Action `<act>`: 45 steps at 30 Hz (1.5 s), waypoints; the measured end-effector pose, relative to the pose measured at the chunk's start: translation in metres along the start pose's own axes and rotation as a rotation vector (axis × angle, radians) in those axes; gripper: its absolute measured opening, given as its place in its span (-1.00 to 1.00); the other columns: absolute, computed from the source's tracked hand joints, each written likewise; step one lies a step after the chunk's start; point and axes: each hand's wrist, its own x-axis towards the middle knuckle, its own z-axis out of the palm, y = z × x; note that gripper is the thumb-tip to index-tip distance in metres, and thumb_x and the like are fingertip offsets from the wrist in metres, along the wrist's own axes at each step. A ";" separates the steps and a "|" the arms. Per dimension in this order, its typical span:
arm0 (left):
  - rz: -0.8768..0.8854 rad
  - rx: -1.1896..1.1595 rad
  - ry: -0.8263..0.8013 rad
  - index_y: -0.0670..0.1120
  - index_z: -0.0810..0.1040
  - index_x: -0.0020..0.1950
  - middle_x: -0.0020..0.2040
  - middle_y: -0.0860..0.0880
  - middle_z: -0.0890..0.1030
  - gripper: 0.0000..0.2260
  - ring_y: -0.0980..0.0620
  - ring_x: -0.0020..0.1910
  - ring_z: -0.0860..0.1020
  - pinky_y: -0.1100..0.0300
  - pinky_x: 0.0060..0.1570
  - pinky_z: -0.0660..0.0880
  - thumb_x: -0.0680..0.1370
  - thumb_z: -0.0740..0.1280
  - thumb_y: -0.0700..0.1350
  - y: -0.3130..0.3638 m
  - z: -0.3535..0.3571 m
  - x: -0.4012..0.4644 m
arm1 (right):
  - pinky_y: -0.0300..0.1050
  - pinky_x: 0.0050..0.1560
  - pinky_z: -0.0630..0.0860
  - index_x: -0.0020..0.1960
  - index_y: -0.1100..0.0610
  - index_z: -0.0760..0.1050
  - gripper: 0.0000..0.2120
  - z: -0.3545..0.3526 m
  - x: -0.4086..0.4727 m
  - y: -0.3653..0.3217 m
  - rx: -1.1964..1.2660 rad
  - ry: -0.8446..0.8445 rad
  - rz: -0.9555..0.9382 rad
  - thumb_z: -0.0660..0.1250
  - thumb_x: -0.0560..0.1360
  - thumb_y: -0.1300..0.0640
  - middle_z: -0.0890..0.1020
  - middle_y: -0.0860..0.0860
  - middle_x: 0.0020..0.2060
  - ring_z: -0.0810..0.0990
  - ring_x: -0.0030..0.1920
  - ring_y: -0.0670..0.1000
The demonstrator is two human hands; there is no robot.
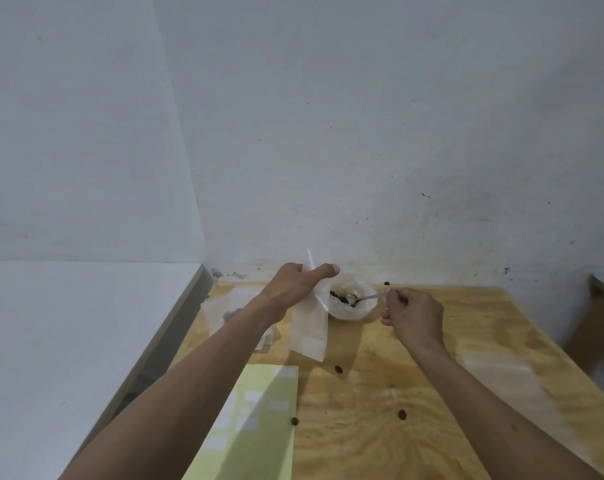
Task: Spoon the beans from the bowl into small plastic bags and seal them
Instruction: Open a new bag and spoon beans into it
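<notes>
Left hand (pixel 290 289) pinches the bag (pixel 311 327) upright; right hand (pixel 413 315) grips the spoon (pixel 363 298), its tip in the bowl (pixel 352 303) of beans (pixel 342 298).
Load lightly, keep the bag mouth wide and touching the rim — beans already lie loose on the worktop (pixel 432 393).

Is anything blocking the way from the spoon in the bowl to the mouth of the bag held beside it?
Nothing visible does. The right hand holds the spoon with its tip in the bowl; the left hand holds the bag upright just left of the bowl, touching or nearly touching its rim.
</notes>
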 end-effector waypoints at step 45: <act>0.226 0.342 0.121 -0.04 0.38 0.31 0.24 0.07 0.34 -0.37 0.20 0.10 0.45 0.33 -0.12 0.37 0.39 0.56 0.15 -0.025 0.006 -0.029 | -0.09 -0.40 0.41 -0.29 0.20 0.64 -0.73 -0.051 0.011 -0.079 0.146 -0.083 0.033 0.29 0.53 0.18 0.48 0.03 -0.55 0.42 -0.52 0.03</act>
